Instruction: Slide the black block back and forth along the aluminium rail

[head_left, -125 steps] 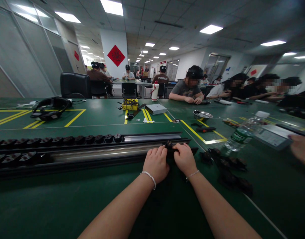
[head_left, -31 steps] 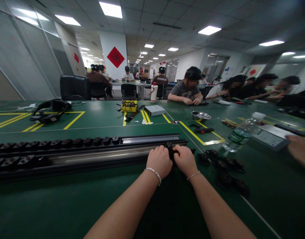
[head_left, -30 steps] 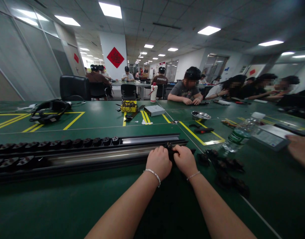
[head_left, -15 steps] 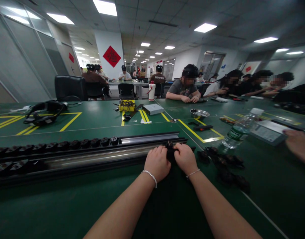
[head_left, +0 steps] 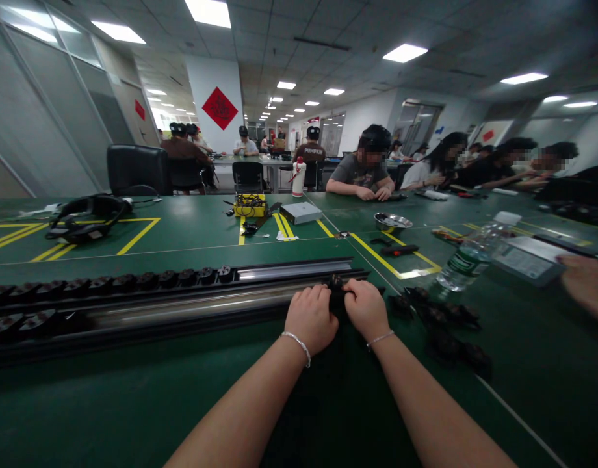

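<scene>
Two long black rails lie side by side across the green table (head_left: 182, 403). The near rail (head_left: 196, 308) has a shiny metal channel and a few black round modules (head_left: 38, 322) at its left. A row of similar modules fills much of the far rail (head_left: 294, 269). At the near rail's right end, my left hand (head_left: 309, 320) and my right hand (head_left: 367, 311) close their fingers on one small black round module (head_left: 337, 282) from either side. My hands hide most of it, so how deep it sits in the rail cannot be seen.
Loose black modules (head_left: 448, 315) lie in a cluster to the right, near a water bottle (head_left: 467, 260) and a silver box (head_left: 528, 260). Another person's hand (head_left: 586, 283) is at the right edge. Farther back are a metal bowl (head_left: 392, 221) and a headset (head_left: 87, 221).
Both hands keep their grip on the module and shift barely to the right in view. The rails and loose modules stay put.
</scene>
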{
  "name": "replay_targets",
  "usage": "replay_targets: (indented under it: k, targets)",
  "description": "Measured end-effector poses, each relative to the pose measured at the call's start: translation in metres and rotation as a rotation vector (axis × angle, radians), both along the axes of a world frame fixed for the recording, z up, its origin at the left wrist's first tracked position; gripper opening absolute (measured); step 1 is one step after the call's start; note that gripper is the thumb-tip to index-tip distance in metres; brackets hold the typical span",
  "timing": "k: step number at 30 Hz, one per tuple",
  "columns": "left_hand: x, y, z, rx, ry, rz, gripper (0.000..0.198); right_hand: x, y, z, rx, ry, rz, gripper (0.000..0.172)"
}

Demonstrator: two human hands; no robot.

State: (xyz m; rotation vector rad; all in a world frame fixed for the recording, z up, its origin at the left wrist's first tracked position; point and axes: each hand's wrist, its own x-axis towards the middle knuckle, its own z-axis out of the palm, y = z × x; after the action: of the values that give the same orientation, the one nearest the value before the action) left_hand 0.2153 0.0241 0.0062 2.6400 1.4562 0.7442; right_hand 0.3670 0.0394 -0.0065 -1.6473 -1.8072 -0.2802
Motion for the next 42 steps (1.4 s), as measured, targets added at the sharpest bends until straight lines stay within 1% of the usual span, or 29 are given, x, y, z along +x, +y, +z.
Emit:
replay_targets:
  k: [6,12,17,21,28,32,37,42]
  targets:
    - [0.0,-0.002,0.002,0.0,0.018,-0.001,0.037,0.001,0.0,-0.001,0.008,0.001,-0.016,0.018]
    - [0.0,-0.002,0.002,0.023,0.01,-0.005,0.043,0.002,0.0,-0.001,0.022,0.01,-0.02,0.018]
    - [-0.001,-0.002,0.002,0.001,0.023,-0.026,0.049,0.003,0.001,-0.002,0.007,0.014,-0.038,0.017]
    - [-0.001,-0.002,0.003,-0.034,0.052,-0.019,0.05,0.004,0.001,-0.003,0.01,0.007,-0.047,0.017]
    - [-0.001,-0.003,0.005,-0.041,0.044,-0.021,0.051,0.004,-0.001,0.0,0.015,0.013,-0.077,0.018]
    - [0.001,-0.002,0.006,-0.052,0.058,0.0,0.048,0.005,0.0,0.0,0.031,0.016,-0.072,0.017]
    - [0.007,-0.002,0.003,-0.002,0.024,0.01,0.042,0.006,0.001,-0.001,0.035,0.03,-0.085,0.018]
    - [0.01,-0.003,0.0,0.036,-0.012,-0.018,0.044,0.006,0.001,-0.001,0.041,0.046,-0.072,0.018]
